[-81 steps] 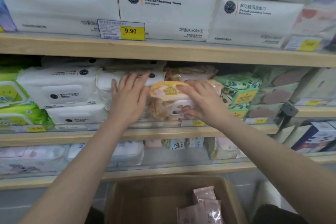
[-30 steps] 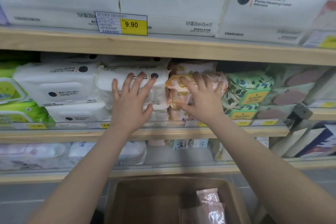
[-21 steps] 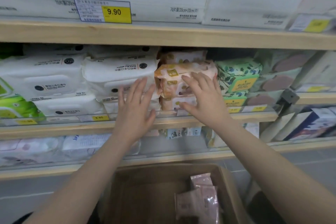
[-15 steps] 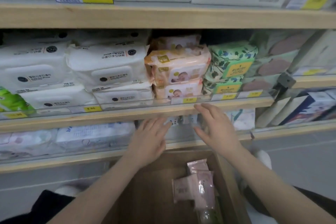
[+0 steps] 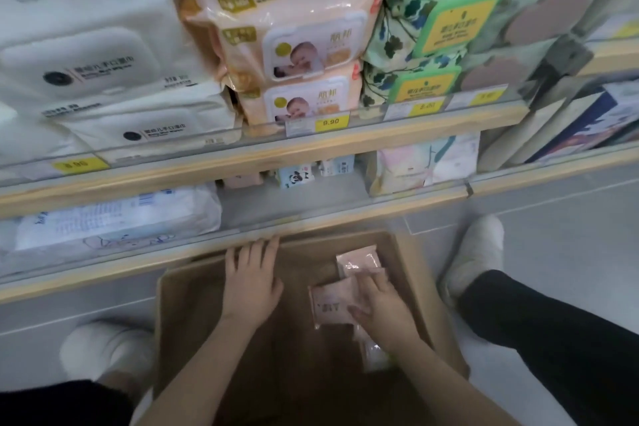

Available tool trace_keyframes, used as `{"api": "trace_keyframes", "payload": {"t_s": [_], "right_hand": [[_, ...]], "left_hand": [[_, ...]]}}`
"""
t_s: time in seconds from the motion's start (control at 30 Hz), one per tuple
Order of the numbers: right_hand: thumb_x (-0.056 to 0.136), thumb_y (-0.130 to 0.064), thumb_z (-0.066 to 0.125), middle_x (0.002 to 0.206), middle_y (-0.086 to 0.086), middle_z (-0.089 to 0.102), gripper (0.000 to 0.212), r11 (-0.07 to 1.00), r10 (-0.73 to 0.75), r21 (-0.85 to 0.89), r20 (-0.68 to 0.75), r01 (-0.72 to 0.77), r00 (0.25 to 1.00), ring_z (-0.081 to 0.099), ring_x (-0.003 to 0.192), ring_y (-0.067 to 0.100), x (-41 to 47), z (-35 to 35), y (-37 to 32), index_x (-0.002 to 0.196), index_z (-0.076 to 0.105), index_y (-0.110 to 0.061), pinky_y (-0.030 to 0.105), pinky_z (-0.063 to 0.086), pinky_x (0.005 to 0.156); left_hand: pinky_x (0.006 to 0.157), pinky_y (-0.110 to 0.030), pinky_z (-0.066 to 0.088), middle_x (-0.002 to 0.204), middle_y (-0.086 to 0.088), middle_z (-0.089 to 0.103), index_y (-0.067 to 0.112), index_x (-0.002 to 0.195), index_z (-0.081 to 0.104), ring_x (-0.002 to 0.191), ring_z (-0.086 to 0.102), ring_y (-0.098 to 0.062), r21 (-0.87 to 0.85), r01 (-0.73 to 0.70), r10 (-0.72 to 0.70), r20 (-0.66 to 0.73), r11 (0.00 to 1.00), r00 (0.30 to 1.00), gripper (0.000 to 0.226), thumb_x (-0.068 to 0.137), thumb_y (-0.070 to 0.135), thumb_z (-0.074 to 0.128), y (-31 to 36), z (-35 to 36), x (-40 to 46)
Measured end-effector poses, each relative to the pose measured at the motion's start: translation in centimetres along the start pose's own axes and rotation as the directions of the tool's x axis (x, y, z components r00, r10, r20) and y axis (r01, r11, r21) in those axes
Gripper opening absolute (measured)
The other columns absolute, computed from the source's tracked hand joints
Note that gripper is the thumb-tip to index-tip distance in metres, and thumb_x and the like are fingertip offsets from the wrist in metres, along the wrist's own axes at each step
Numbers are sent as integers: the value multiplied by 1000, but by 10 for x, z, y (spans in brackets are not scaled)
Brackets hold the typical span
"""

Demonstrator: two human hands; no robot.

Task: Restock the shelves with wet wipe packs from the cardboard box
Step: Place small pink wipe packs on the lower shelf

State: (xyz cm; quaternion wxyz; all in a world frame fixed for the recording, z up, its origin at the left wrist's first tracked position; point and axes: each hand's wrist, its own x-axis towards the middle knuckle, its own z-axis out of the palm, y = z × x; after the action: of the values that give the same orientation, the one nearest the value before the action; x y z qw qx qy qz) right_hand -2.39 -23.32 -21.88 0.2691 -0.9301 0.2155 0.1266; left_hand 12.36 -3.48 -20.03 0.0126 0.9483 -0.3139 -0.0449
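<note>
Inside the cardboard box (image 5: 179, 301), the right hand (image 5: 383, 308) lay with fingers closing on a pink pack (image 5: 330, 304), while the left hand (image 5: 250, 282) hovered flat, fingers slightly apart.

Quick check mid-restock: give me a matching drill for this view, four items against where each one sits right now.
Items:
1. pink packs
2. peach baby-photo packs
3. green leaf-print packs
4. left hand

Places:
A. stacked on the shelf, right of the peach stack
B. inside the cardboard box, under the right hand
C. over the box's left half, palm down, holding nothing
D. stacked on the shelf above the 9.90 tag

Pairs: 1-B, 2-D, 3-A, 4-C
</note>
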Motion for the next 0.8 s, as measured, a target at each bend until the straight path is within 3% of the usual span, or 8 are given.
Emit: {"api": "trace_keyframes", "payload": {"t_s": [0.13,0.3,0.43,0.53,0.6,0.67,0.73,0.8], "right_hand": [[86,-34,61,148,-4,24,70,993,117,15,67,-118,991,29,134,17,9,26,7,143,22,-30,38,38,108],[85,-19,61,144,-3,32,63,994,99,-50,-11,-99,995,35,130,15,19,37,9,140,31,-26,31,39,104],[87,-9,54,130,0,50,39,999,41,-34,-49,-43,998,48,115,18,22,34,4,125,50,-18,22,38,82],[92,-14,47,95,-4,59,21,982,97,168,-37,-89,995,53,89,18,19,23,-7,92,53,-35,17,34,63],[91,-19,49,78,-8,53,28,974,41,224,-31,-33,999,50,79,15,18,16,-11,76,44,-42,25,39,62],[88,-20,50,71,-11,52,32,959,-35,282,-16,38,999,50,76,12,17,5,-16,73,44,-47,34,42,69],[87,-17,52,69,-16,52,33,916,-107,388,-9,102,994,47,71,4,15,-7,-22,72,45,-46,31,42,69],[87,-16,54,70,-21,51,32,875,-171,460,3,151,985,45,68,1,12,-19,-29,73,47,-44,28,39,66]], "left_hand": [[101,-54,32,118,-12,55,12,134,46,111,48,-30,23,-10,12,-95,1000,995,79,62,28,74,0,9,2],[102,-51,26,121,-14,54,11,135,45,112,44,-30,45,-19,25,-136,999,990,80,63,29,73,-2,16,3],[103,-52,25,122,-14,54,11,135,44,113,42,-30,37,-10,15,-118,999,993,82,61,29,74,-1,14,2],[111,-55,22,135,-13,47,11,141,36,127,39,-29,-7,1,-2,-77,1000,997,85,66,33,72,5,8,-2],[115,-53,17,146,-11,36,13,145,30,137,32,-28,-61,-33,30,-43,998,999,85,72,34,67,11,3,-12],[117,-48,15,154,-8,23,16,147,24,142,21,-24,-158,-105,105,-8,982,994,82,77,37,61,17,3,-24],[118,-40,14,156,-1,16,21,147,22,143,16,-20,-309,-112,143,81,945,986,76,82,44,55,25,3,-33],[111,-33,30,145,2,37,23,135,41,133,35,-17,-457,-30,133,195,889,972,59,84,48,55,32,1,-38]]}}
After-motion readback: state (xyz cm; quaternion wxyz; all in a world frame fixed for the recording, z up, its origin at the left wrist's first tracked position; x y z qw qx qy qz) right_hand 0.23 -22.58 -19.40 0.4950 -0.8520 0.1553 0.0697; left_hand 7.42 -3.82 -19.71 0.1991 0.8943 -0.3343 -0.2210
